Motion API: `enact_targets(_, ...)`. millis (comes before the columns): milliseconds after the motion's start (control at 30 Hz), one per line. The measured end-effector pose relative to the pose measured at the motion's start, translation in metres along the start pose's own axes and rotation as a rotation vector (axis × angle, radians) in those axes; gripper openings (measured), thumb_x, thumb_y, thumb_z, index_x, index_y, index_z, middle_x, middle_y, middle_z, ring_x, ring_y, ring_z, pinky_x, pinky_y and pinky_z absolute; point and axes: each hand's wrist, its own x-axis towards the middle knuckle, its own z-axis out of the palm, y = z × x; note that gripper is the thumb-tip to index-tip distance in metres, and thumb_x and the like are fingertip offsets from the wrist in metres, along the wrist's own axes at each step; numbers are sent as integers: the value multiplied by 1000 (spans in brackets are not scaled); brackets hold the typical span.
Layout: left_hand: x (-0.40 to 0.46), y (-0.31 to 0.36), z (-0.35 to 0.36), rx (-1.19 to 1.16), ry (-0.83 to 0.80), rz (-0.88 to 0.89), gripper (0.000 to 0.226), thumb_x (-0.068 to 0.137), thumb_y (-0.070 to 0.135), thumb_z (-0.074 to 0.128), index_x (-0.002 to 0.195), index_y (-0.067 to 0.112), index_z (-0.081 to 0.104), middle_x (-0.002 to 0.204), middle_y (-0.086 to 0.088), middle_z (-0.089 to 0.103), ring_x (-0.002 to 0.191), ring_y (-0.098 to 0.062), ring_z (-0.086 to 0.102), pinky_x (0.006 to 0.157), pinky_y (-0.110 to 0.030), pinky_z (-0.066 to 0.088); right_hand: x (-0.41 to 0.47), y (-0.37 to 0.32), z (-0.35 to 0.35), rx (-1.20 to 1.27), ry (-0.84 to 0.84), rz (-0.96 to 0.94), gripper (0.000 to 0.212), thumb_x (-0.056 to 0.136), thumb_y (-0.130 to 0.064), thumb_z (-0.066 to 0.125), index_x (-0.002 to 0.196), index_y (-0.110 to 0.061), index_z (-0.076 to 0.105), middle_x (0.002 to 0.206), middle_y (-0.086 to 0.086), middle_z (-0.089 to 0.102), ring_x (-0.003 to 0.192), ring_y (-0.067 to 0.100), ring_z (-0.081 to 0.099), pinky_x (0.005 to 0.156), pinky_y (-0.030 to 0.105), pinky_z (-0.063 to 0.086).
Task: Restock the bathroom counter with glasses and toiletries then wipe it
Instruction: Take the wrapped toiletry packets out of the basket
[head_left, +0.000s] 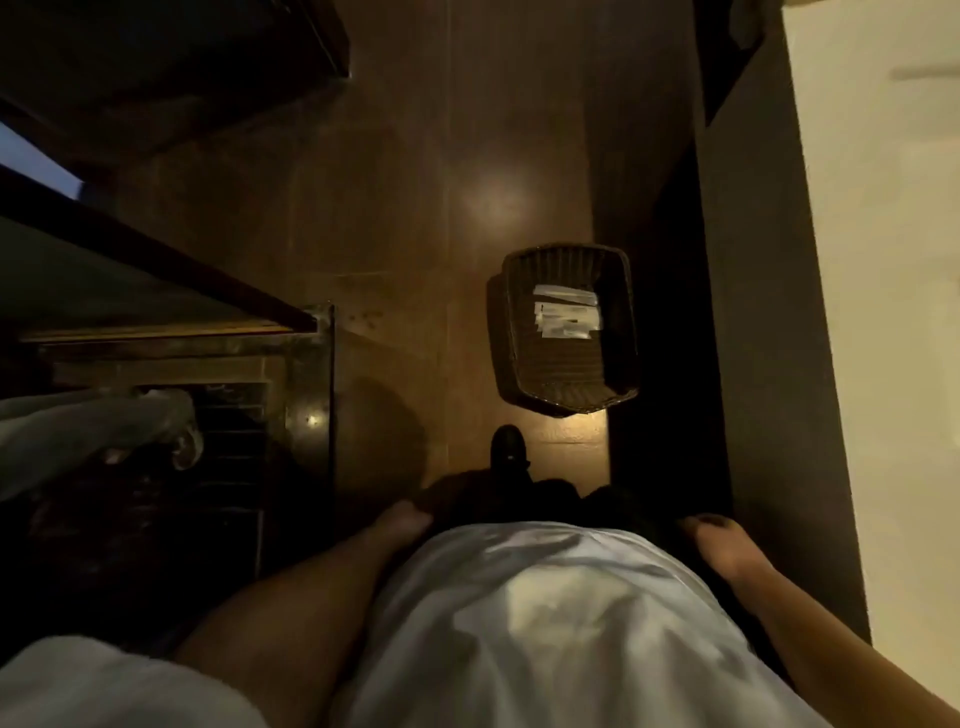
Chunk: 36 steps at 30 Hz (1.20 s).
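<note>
I look straight down at a dim wooden floor. A dark wicker basket (566, 330) stands on the floor ahead of me, with white toiletry packets (567, 312) lying in its bottom. My left hand (402, 519) hangs at my left side, holding nothing. My right hand (719, 545) hangs at my right side with its fingers straight and empty. Both hands are well short of the basket. No glasses and no counter are in sight.
A dark trolley or shelf unit (306, 374) stands at the left, with clear plastic wrap (104, 426) on a lower level. A dark cabinet side (763, 312) and a pale wall (893, 312) run along the right. My black shoe (509, 447) points forward.
</note>
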Motion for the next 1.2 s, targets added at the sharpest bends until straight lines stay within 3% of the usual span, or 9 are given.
enact_targets(67, 16, 40, -20, -17, 23, 82, 20, 105, 20, 48, 111, 6, 60, 97, -13, 63, 80, -22, 60, 70, -32, 45, 0, -33, 9, -29, 43, -41, 34, 97, -19, 60, 125, -1, 66, 123, 22, 67, 116, 38, 61, 99, 41, 46)
enact_targets(167, 33, 129, -52, -164, 86, 232, 30, 107, 24, 44, 131, 10, 54, 108, -15, 67, 92, -26, 62, 79, -38, 53, 2, -67, 17, -19, 38, -79, 17, 96, -19, 62, 105, -9, 72, 110, 18, 72, 109, 36, 64, 96, 42, 49)
enact_targets(367, 42, 235, -74, -191, 78, 405, 13, 104, 26, 49, 100, 26, 61, 89, -2, 66, 77, -15, 64, 67, -30, 53, 26, -89, 9, -124, -38, -25, 30, 98, -16, 59, 123, -2, 67, 120, 21, 69, 115, 38, 62, 98, 41, 48)
enact_targets(433, 53, 246, -72, -217, 80, 395, 14, 104, 25, 50, 94, 28, 60, 87, -2, 66, 75, -15, 64, 64, -28, 51, 51, -108, -6, -103, -72, -17, 28, 99, -12, 57, 123, 0, 67, 114, 22, 71, 106, 37, 65, 96, 45, 51)
enact_targets(567, 70, 232, -43, -394, 109, 191, 17, 104, 25, 48, 107, 17, 63, 86, -6, 69, 69, -17, 65, 57, -27, 53, 104, -168, -39, -183, -213, 38, 28, 104, -9, 47, 123, 5, 61, 76, 10, 60, 63, 22, 56, 57, 31, 43)
enact_targets(767, 71, 182, 25, -56, -11, 128, 10, 98, 22, 55, 90, 20, 62, 83, -2, 66, 72, -17, 62, 67, -33, 52, 153, -284, -80, -43, -198, -54, 19, 103, -9, 42, 109, -7, 60, 75, 9, 57, 49, 13, 59, 56, 26, 43)
enact_targets(967, 157, 218, 7, 30, -468, 72, 10, 103, 20, 51, 98, 19, 59, 90, 1, 59, 77, -14, 56, 64, -22, 43, 209, -368, -63, 302, -119, -174, 9, 103, -20, 52, 100, -16, 59, 83, 5, 67, 70, 16, 63, 66, 27, 51)
enact_targets(1100, 274, 296, -15, 55, -163, 147, 11, 94, 26, 57, 84, 27, 56, 83, 5, 62, 71, -7, 58, 52, -19, 42, 300, -375, 2, 236, -92, -149, 6, 101, -14, 53, 101, -11, 59, 89, 12, 66, 70, 19, 62, 62, 28, 52)
enact_targets(1200, 367, 353, -9, -169, -27, 165, 13, 92, 26, 62, 103, 25, 56, 100, -3, 66, 92, -21, 66, 79, -35, 57, 391, -353, 57, -116, -19, -174, 27, 91, -23, 66, 117, -13, 61, 112, 8, 67, 98, 23, 63, 85, 36, 53)
